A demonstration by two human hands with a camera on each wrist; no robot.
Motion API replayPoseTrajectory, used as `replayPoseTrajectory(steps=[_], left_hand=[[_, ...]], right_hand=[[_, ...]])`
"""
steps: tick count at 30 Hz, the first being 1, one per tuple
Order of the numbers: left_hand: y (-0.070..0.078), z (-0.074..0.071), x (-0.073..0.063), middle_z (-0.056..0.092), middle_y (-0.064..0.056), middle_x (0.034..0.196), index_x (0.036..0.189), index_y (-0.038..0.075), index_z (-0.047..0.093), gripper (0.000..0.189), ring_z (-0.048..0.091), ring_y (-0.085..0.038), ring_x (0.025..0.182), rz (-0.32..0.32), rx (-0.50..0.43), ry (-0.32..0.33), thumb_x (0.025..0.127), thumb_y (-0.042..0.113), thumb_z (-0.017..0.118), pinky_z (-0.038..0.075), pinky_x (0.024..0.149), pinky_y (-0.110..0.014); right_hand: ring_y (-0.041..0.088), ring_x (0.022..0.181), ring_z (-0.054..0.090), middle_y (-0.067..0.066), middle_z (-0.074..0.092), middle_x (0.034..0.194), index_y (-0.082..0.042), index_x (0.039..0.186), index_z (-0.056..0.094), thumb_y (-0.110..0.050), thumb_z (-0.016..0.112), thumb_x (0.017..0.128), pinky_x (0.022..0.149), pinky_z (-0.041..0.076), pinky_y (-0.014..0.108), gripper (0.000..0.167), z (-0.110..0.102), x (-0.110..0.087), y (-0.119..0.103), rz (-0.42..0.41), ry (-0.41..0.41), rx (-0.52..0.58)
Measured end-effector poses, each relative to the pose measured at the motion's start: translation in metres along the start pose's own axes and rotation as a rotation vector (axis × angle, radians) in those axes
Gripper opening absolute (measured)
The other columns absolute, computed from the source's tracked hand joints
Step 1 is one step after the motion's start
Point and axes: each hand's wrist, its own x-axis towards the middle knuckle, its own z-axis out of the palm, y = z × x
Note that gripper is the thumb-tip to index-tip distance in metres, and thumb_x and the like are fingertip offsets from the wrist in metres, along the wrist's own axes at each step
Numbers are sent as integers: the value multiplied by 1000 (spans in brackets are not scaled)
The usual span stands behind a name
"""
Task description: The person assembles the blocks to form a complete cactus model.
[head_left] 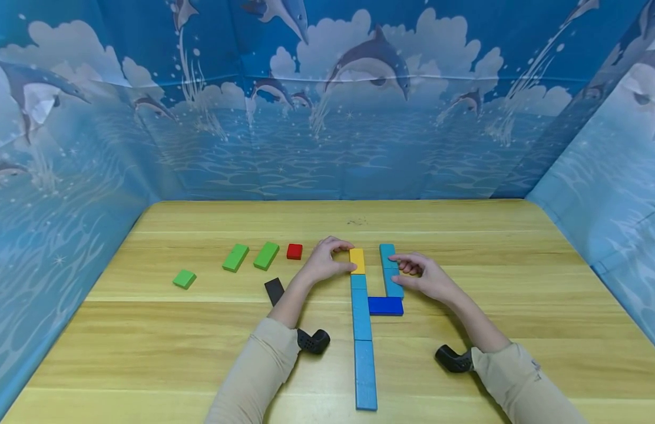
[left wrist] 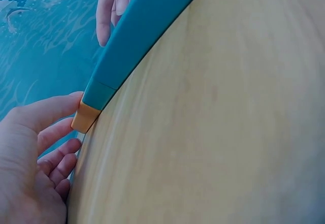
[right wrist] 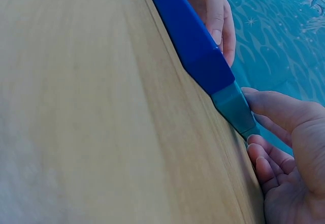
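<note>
Honestly, backdrop point(head_left: 348, 147): creased fabric, dolphins and waves printed all over.
Surface point(head_left: 200, 353): pale wood-grain, flat enough that blocks butt together neatly.
Light-blue column point(head_left: 361, 315): three smooth bars in line, shortest at the far end.
Left hand point(head_left: 324, 260): pinching the yellow block point(head_left: 357, 261), probably to square it against the column's far end, where it sits.
Right hand point(head_left: 425, 277): fingertips touching the light-blue pair point(head_left: 389, 272), maybe to line its two bars up; can't tell if that's a real grip.
Dark-blue block point(head_left: 386, 306): crosswise, looks like the link from column to pair.
Black block point(head_left: 274, 291): flat slab, partly hidden.
Green blocks point(head_left: 266, 256): three, crisp-edged, off left, I'd guess parked out of the way.
Red block point(head_left: 294, 251): squarish little chunk near them.
</note>
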Motion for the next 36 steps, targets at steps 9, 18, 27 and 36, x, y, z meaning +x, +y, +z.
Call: replayPoseTrajectory(steps=[9, 18, 27, 36], left_hand=[[1, -1, 0, 54, 0, 109, 113, 13, 63, 42, 44, -18, 102, 0, 10, -11, 75, 23, 75, 38, 88, -34], [1, 0, -1, 53, 0, 111, 115, 14, 62, 43, 44, -18, 104, -5, 5, -14, 75, 24, 75, 37, 89, -34], [3, -11, -10, 53, -15, 115, 121, 4, 56, 47, 47, -29, 106, 45, -163, 96, 78, 14, 72, 40, 90, -42], [7, -33, -44, 53, -17, 115, 122, 4, 55, 48, 46, -34, 106, 77, -130, 155, 79, 15, 72, 37, 89, -48]], right_hand=[[23, 82, 41, 12, 49, 95, -3, 123, 55, -18, 67, 83, 68, 36, 23, 44, 0, 0, 0, 13, -1, 2], [23, 82, 41, 13, 49, 96, -3, 123, 54, -17, 67, 84, 68, 36, 23, 44, 0, -1, -1, 13, -3, 7], [23, 82, 42, 12, 50, 96, -4, 124, 54, -18, 66, 84, 69, 37, 24, 44, 2, -1, 3, 4, -10, 1], [23, 83, 41, 12, 49, 96, -4, 124, 54, -18, 66, 84, 69, 37, 24, 44, 1, -1, 1, 9, -6, -2]])
